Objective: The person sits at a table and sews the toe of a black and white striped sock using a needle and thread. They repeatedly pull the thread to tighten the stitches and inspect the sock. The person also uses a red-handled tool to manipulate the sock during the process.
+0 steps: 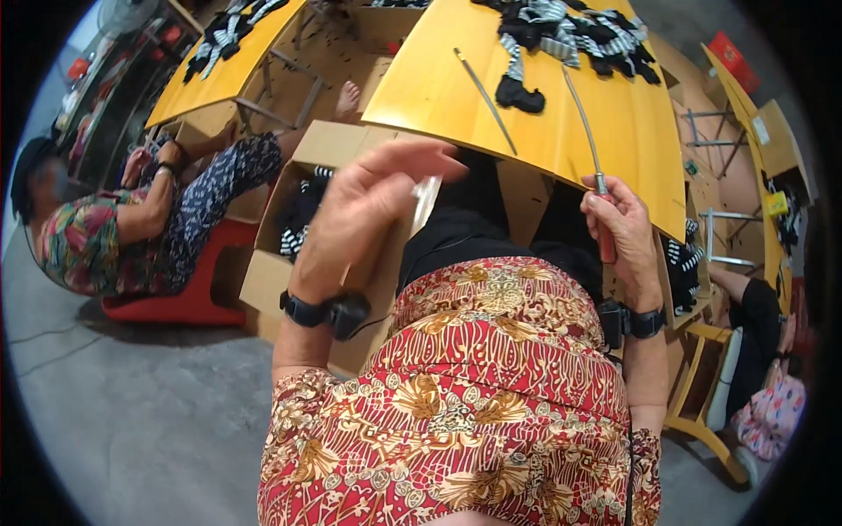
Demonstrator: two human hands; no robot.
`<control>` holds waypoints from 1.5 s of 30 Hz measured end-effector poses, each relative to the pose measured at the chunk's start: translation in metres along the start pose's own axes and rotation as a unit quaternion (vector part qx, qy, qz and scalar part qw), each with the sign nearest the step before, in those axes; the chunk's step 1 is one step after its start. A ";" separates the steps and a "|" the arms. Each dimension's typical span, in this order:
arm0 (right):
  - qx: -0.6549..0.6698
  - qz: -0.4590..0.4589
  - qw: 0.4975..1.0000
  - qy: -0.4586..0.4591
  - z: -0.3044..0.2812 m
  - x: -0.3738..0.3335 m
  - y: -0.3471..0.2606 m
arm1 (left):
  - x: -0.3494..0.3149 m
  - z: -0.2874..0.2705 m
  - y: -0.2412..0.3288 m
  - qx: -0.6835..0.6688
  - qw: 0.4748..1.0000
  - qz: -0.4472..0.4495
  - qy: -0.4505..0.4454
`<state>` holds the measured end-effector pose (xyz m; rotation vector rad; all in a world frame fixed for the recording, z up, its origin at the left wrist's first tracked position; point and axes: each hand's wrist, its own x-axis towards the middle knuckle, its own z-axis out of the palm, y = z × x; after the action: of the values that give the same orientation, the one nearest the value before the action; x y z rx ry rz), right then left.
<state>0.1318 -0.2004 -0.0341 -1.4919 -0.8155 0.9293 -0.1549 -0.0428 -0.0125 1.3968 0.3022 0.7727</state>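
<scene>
My right hand (624,219) is wrapped round the red handle of a long, slightly bent metal rod (582,117), like a thin screwdriver. The rod reaches over the yellow table (412,79), its far end by the piled socks. My left hand (377,197) is raised left of the table's near edge, slightly blurred, with curled fingers. A shiny, translucent strip (425,203) shows at its fingers and appears gripped there; its kind is unclear. Black and grey-white striped socks (561,35) lie heaped at the far side of the table. One black sock (519,94) hangs out toward me.
Another thin rod (485,98) lies on the table. An open cardboard box (272,280) with striped socks stands at my left. A person (114,219) sits on a red chair further left. A wooden chair (702,386) and another seated person are at the right.
</scene>
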 end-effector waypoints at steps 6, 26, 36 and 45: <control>0.050 0.001 0.998 -0.040 -0.009 -0.001 0.001 | 0.006 0.116 0.049 -0.421 0.766 0.182 -0.451; -0.359 -0.216 0.907 0.044 -0.001 0.055 0.003 | -0.003 0.142 0.041 -0.495 0.703 0.225 -0.458; -0.546 -0.234 0.804 0.014 -0.017 0.002 -0.020 | 0.114 0.057 -0.032 0.223 0.962 0.100 -0.124; -0.384 -0.108 0.916 0.032 -0.047 -0.053 -0.024 | 0.182 0.051 -0.122 0.698 0.620 0.295 -0.204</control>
<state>0.1500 -0.2653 -0.0022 -2.0269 -1.3605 0.3868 0.0456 0.0372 -0.0745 3.2440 0.0011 0.6476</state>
